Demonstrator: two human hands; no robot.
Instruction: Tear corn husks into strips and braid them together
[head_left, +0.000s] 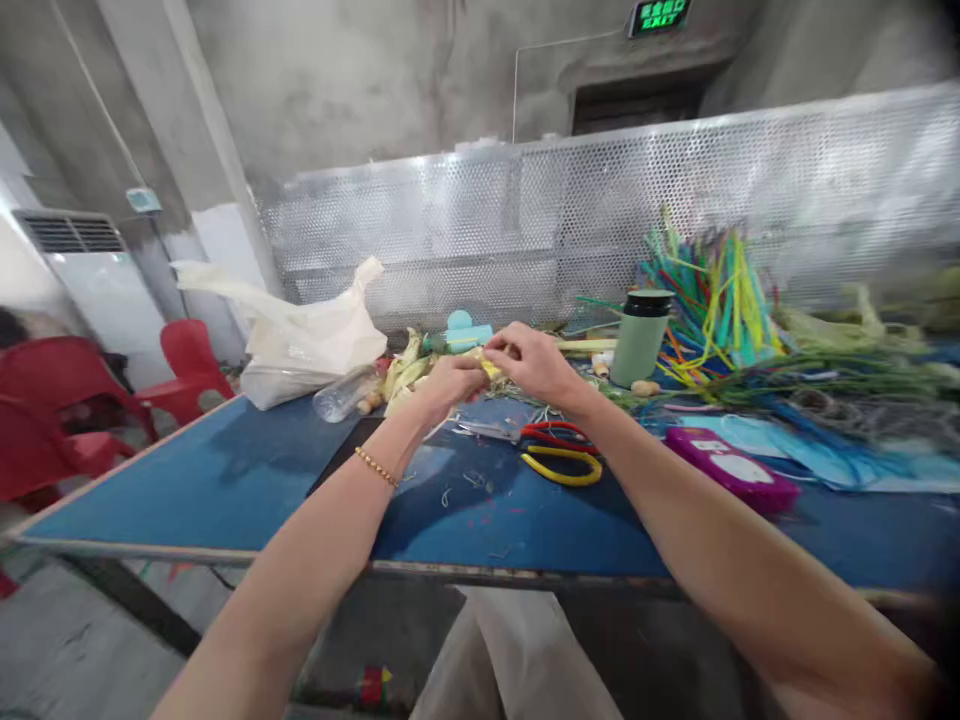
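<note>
My left hand [452,386], with a beaded bracelet at the wrist, reaches over the middle of the table with its fingers curled together. Close beside it, my right hand [534,366] pinches with thumb and fingers. Between the two sets of fingertips shows a small yellow piece [491,367], mostly hidden and blurred, held by both hands. Pale dried husks [405,372] lie just left of the hands. Nearer me, scissors with red and yellow handles [562,455] rest on the blue tabletop [247,490].
A white plastic bag [311,340] and a clear bottle [341,395] stand left. On the right are a green tumbler [642,340], a bundle of colourful strips [720,300], a magenta box [727,468] and green stems [817,375]. A perforated metal panel [465,220] runs behind.
</note>
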